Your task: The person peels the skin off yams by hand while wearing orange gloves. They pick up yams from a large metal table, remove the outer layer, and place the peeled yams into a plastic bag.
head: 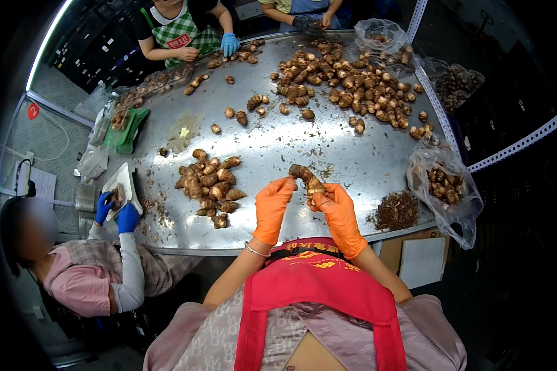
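Both my hands wear orange gloves above the metal table's near edge. My right hand (339,213) grips the lower part of a brown, curved taro corm (312,181). The fingertips of my left hand (275,204) are pinched together at the corm's upper left end; whether they hold a shred of its skin cannot be told. To the left lies a pile of taro corms (209,183). A heap of brown fibrous peelings (396,211) sits to the right. Farther back is a larger pile of taro (362,88).
A clear plastic bag of taro (445,185) rests at the right edge. A co-worker in blue gloves handles a white tray (132,185) at the left. Two more people stand across the metal table (269,139). A green scale or tray (132,132) is at the left.
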{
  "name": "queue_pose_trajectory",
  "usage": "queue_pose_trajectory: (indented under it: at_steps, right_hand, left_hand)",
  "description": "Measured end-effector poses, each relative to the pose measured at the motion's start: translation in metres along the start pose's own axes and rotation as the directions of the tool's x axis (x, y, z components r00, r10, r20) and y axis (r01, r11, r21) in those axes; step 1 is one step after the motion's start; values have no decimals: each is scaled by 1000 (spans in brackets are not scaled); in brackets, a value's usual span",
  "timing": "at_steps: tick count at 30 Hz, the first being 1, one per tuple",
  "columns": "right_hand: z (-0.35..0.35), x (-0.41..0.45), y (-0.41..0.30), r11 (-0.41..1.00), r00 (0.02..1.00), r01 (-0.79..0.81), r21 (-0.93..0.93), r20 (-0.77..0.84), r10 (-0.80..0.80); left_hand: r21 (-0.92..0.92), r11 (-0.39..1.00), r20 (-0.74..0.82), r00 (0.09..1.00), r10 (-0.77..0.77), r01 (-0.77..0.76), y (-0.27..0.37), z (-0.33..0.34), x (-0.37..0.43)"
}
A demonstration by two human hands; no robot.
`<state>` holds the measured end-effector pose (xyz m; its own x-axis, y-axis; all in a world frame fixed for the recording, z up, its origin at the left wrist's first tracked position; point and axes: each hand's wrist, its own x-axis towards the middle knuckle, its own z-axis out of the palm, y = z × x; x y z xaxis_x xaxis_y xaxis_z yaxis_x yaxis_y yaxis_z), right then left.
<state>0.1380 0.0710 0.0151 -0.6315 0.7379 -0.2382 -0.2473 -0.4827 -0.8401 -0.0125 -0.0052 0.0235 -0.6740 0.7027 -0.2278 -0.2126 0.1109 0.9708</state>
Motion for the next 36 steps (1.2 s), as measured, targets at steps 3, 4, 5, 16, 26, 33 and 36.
queue_pose_trajectory:
  at_steps: [3, 4, 5, 16, 26, 33, 36]
  right_hand:
    - [1, -1, 6, 990, 998, 68, -122, 16, -67]
    - [3, -1, 7, 980, 996, 90, -175, 23, -87]
    - [3, -2, 8, 979, 995, 103, -175, 26, -100]
    - [2, -5, 0, 999, 998, 34, -32, 62, -32]
    - [5, -5, 3, 992, 998, 56, -117, 42, -52]
    - [2, 0, 8, 970, 985, 172, -169, 55, -165]
    - [0, 2, 6, 952, 984, 180, -247, 30, -178]
  left_hand:
    - [74, 997, 83, 997, 3, -9, 1, 9, -7]
    - [83, 996, 87, 996, -18, 11, 3, 9, -7]
    - [66, 998, 101, 995, -23, 16, 2, 8, -6]
    - [36, 991, -75, 989, 128, -126, -10, -2, 2]
    - [111, 985, 113, 987, 118, -130, -17, 3, -5]
    - [87, 979, 48, 982, 183, -186, -6, 6, -6]
    - [-115, 982, -16, 989, 150, -150, 23, 7, -9]
